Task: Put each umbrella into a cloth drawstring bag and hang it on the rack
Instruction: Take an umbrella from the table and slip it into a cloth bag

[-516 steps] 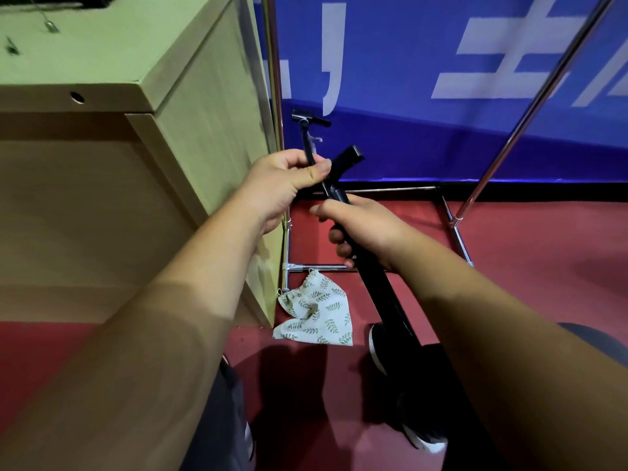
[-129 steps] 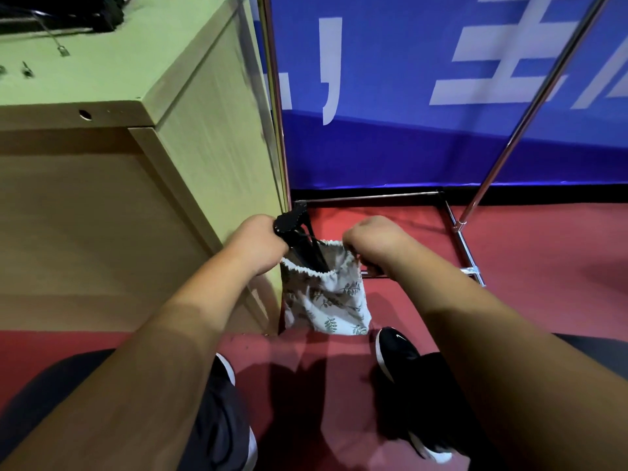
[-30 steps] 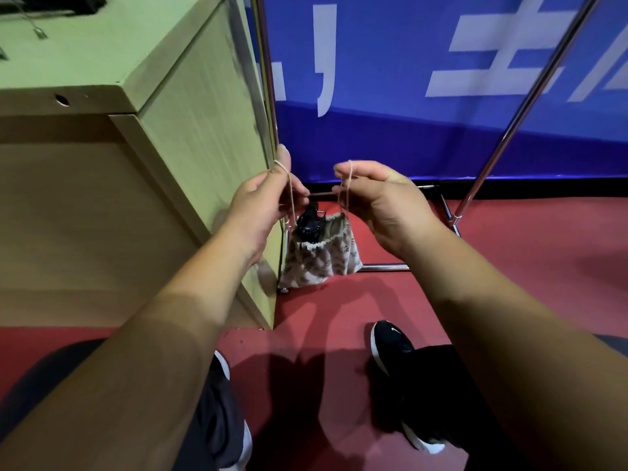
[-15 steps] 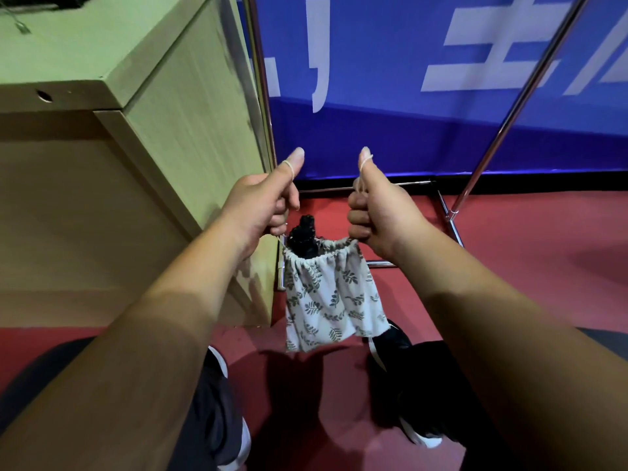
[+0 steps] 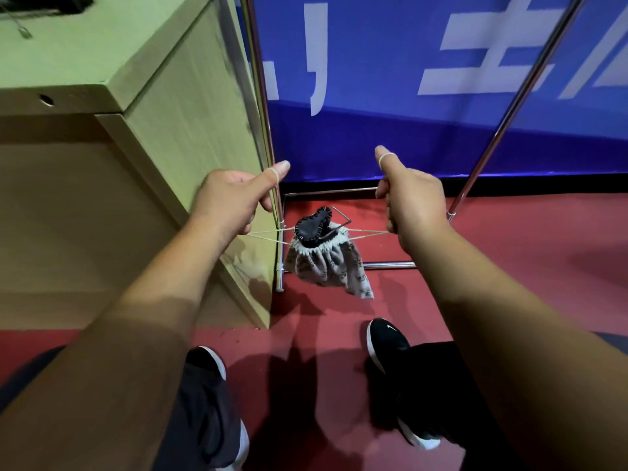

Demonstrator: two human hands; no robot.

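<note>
Bag (image 5: pixel 329 270): mouth now cinched round umbrella (image 5: pixel 311 227); left hand (image 5: pixel 231 202), right hand (image 5: pixel 411 202) grip cords (image 5: pixel 368 233), pulled apart; hanging remains.

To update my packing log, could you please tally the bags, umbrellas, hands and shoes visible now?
cloth drawstring bag: 1
umbrella: 1
hands: 2, left hand and right hand
shoes: 2, left shoe and right shoe
Total: 6
</note>
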